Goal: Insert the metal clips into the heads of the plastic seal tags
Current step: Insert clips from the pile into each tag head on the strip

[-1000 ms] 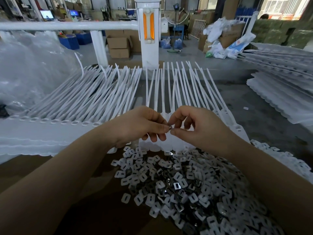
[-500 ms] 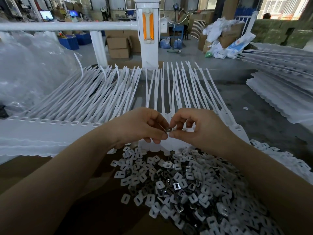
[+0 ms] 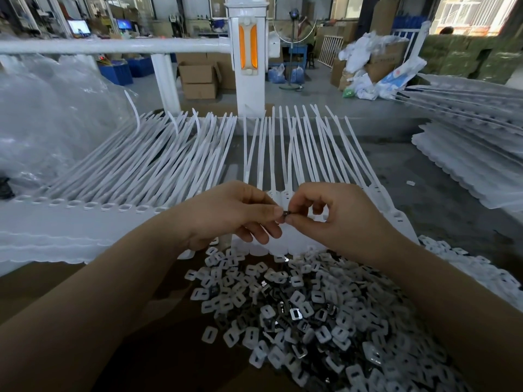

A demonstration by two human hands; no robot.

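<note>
Fingertips are the whole story here: the left hand (image 3: 226,215) and the right hand (image 3: 336,219) meet at centre frame, both pinched on one small dark metal clip (image 3: 285,214) held between thumb and forefinger tips. Compared with a second ago the hands have barely shifted; the clip, which half a second back showed as a slightly tilted sliver between the fingers, now sits more squarely at the junction of the two thumbs, so I judge the person has been turning it to the right orientation rather than seating it. It hangs just above the heads of the seal tags (image 3: 283,198), whose white straps fan away toward the upper middle of the frame, and it does not look pressed into any head yet, though the fingers hide the contact. A finished or waiting row of tags (image 3: 135,176) lies at the left, unchanged. The loose pile of clips and white plastic pieces (image 3: 311,315) on the worktop (image 3: 85,284) at lower centre looks undisturbed. The insertion itself seems the next thing due.
</note>
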